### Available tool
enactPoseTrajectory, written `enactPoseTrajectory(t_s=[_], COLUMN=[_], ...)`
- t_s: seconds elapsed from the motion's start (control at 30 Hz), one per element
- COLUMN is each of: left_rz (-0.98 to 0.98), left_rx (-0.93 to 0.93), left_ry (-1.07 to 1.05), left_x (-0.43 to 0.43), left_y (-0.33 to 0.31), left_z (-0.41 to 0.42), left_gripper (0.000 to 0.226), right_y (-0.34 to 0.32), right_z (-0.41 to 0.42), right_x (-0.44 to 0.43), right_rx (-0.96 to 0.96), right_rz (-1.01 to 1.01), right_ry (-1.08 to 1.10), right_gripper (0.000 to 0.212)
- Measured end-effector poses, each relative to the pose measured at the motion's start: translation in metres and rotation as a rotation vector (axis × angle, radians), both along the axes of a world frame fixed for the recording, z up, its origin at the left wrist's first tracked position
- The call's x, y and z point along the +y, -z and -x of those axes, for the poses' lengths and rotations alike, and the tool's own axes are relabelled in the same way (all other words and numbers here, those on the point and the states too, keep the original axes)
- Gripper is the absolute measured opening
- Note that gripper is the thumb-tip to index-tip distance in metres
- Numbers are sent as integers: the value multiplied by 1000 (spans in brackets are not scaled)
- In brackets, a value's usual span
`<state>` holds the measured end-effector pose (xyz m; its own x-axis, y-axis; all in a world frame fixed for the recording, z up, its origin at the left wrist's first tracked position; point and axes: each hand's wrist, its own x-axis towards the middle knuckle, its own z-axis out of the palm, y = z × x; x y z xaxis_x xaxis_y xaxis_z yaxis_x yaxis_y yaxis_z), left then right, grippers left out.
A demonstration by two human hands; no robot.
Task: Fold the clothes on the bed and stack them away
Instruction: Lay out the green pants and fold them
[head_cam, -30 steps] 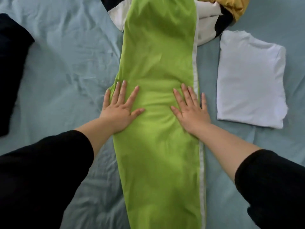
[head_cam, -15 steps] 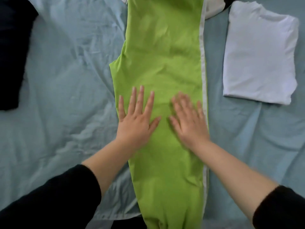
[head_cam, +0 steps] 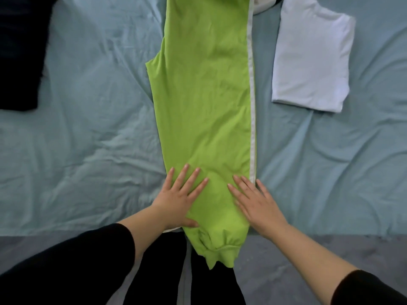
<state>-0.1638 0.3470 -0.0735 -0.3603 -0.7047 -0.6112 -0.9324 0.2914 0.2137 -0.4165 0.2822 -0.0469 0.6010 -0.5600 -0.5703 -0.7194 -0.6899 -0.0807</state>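
Lime-green trousers [head_cam: 204, 95] with a white side stripe lie lengthwise down the middle of the pale blue bed sheet [head_cam: 88, 128], folded leg on leg. Their cuffed ankle end hangs over the bed's near edge. My left hand [head_cam: 180, 199] lies flat, fingers spread, on the left side of the lower leg. My right hand [head_cam: 253, 201] lies flat on the right side, its outer fingers over the stripe and onto the sheet. Neither hand grips the cloth.
A folded white shirt [head_cam: 312, 56] lies to the right of the trousers. A dark garment [head_cam: 19, 51] sits at the far left. A bit of white and black clothing [head_cam: 263, 5] shows at the top edge. Grey floor [head_cam: 286, 271] lies below the bed's near edge.
Both hands have slid down the green trousers toward me, from mid-leg to just above the cuff, pressing flat all the way. The view has tilted down, showing the bed's edge and floor.
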Motion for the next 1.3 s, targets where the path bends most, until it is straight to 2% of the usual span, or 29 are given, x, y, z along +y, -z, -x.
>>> enactPoseTrajectory(t_s=[0.1,0.2,0.33,0.43,0.5,0.57,0.63,0.73,0.83,0.9,1.0,1.07,1.17,1.23,1.3], left_rz=[18,90,188,286,321,321,275,209,120,48,-76,-154,-197,-194,-274], left_rx=[77,30,0,5,13,-19,-77,-151,-94,-49,39,162,336,439,485], left_ry=[70,188,66,52,35,-6,-86,11,118,103,67,-143,-786,-1137,-1367], left_x=[6,17,23,27,26,21,13,-5,-15,-11,7,16,12,2,-9], left_y=[-9,-19,-23,-20,-22,-22,-20,-21,-32,-39,-48,-52,-56,-54,-47], left_z=[-23,-28,-12,-7,-8,-11,-16,-24,-22,-17,0,8,6,4,8], left_gripper=[115,108,84,67,64,69,76,69,66,60,45,41,37,49,63], right_y=[-12,-11,5,10,10,11,12,12,5,-4,-20,-31,-35,-32,-25], right_z=[24,37,29,22,18,14,11,12,18,24,36,43,38,24,7], right_x=[-11,-22,-35,-44,-51,-55,-56,-51,-42,-32,-11,-2,-10,-28,-46], right_rx=[-18,-12,-76,-49,-49,-71,-82,-106,-142,-162,-263,-335,-442,-498,-441], right_rz=[91,138,147,138,82,-22,-121,-175,-210,-291,-547,-646,-623,-537,-571], right_ry=[-67,-216,-418,-524,-567,-571,-513,-420,-392,-374,-128,140,594,889,1119], right_gripper=[73,79,84,105,115,111,95,82,82,82,59,42,25,29,44])
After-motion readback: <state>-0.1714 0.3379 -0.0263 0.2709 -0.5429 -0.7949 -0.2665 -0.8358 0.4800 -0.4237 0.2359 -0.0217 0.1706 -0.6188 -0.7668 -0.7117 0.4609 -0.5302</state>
